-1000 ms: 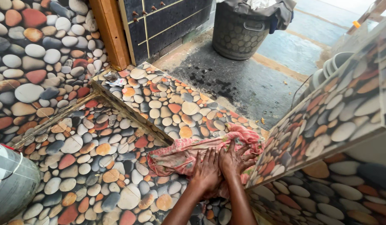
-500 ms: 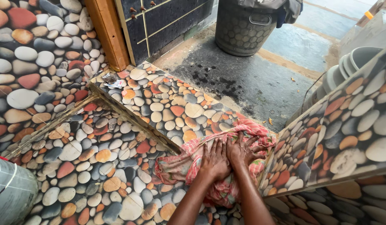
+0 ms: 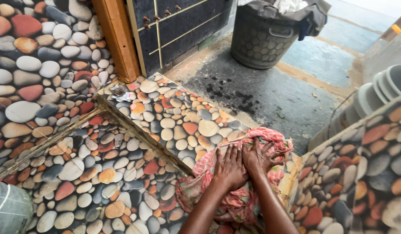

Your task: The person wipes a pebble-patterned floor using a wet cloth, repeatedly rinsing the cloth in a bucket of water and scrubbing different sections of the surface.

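A pink and red checked cloth point(image 3: 217, 197) lies bunched over the raised pebble-patterned step point(image 3: 174, 117) and hangs down onto the lower pebble-tiled floor point(image 3: 92, 177). My left hand point(image 3: 229, 167) presses flat on the cloth with its fingers spread. Right beside it, my right hand point(image 3: 259, 156) also presses on the cloth, its fingers splayed and slightly curled into the fabric near the right wall. The two hands touch each other side by side.
A grey patterned bucket point(image 3: 269, 37) with clothes draped on it stands on the dark wet floor point(image 3: 256, 93) beyond the step. A wooden door frame point(image 3: 118, 39) rises at the back left. Pebble-tiled walls close in left and right. Stacked pale bowls point(image 3: 378, 93) sit at the right. A scrap of litter point(image 3: 120, 93) lies on the step's corner.
Both hands have pushed the cloth a little further forward and rightward along the step. The view has shifted, showing more of the outside floor.
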